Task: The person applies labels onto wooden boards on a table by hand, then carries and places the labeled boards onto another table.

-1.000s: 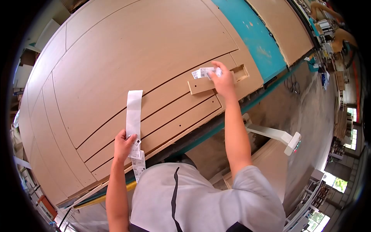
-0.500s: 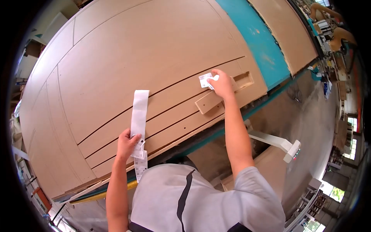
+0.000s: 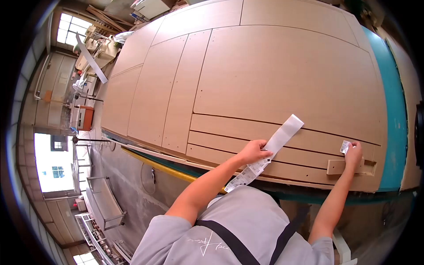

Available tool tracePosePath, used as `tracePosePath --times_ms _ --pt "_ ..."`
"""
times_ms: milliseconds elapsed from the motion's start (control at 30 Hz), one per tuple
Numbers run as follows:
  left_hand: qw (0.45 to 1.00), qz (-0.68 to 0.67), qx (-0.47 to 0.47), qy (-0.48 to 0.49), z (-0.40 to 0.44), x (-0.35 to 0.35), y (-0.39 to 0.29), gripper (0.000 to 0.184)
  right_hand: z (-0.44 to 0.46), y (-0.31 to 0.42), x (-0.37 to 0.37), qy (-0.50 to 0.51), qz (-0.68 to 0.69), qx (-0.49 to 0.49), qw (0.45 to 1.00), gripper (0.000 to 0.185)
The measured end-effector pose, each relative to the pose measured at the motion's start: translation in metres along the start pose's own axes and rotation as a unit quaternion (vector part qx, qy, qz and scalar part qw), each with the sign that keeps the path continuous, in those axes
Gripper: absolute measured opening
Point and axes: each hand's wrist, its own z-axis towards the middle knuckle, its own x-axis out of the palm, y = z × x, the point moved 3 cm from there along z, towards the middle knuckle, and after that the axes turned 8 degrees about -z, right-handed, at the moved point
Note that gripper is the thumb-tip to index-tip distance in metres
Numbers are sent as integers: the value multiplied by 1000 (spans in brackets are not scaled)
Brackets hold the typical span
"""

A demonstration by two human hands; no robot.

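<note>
In the head view, my left hand [image 3: 254, 152] is closed around a long white strip of labels [image 3: 283, 134]. The strip's blank end lies over the grooved board, and its printed part [image 3: 243, 177] hangs toward my body. My right hand [image 3: 353, 154] pinches a small printed label [image 3: 344, 147], held just above the board. Beneath that hand is a small wooden block [image 3: 336, 167] with a hole in it, partly hidden by my fingers and wrist. Under both hands spreads the large tan board [image 3: 282, 66], cut by dark grooves into panels and narrow strips.
A recess [image 3: 369, 168] is cut in the board beside the block. Along the board's right side runs a turquoise band [image 3: 389, 110]. A yellow edge [image 3: 163, 165] lines the near side. To the left stand a metal cart [image 3: 104, 203] and an orange box [image 3: 85, 118].
My view has swung to the left, so board and hands appear farther right. Both hands keep hold of their labels, and the strip now slants up to the right.
</note>
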Motion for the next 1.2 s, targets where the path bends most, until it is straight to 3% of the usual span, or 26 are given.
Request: tracePosePath --times_ms 133,367,500,567,633,667,767,800,867,967,1033,1100,1167,1200 --pt "996 81 30 -18 7 -1 10 31 1 2 3 32 13 4 999 24" --pt "998 -65 24 16 9 11 16 25 5 7 -16 20 -54 24 998 24" --pt "998 -46 37 27 13 13 16 24 1 14 -21 14 -87 5 996 21" --pt "998 -54 23 13 14 12 13 23 0 3 -23 0 -73 -17 997 19" --pt "997 -69 21 18 12 14 8 23 -2 -3 -25 34 55 -101 993 16" --pt "997 -74 13 18 12 14 8 23 -4 -8 -26 32 52 -100 993 16" --pt "996 -81 9 22 12 14 6 22 -13 -14 -24 157 278 -118 940 15" --pt "996 -80 12 24 13 14 5 21 -18 -8 -34 159 277 -121 940 15" --pt "997 -72 22 21 11 16 3 21 -45 23 -74 200 585 -75 783 14" --pt "996 -75 36 32 14 13 15 18 -82 69 -107 179 658 -61 729 9" --pt "981 -185 54 34 13 17 13 15 -106 77 -98 227 664 -64 710 9" --pt "981 -184 57 32 11 20 12 15 -138 94 -75 352 672 -84 646 11" --pt "962 -266 44 36 5 22 10 18 -178 122 -63 404 640 -45 652 15" --pt "959 -274 40 51 2 21 11 22 -195 134 -53 405 605 -63 682 15"
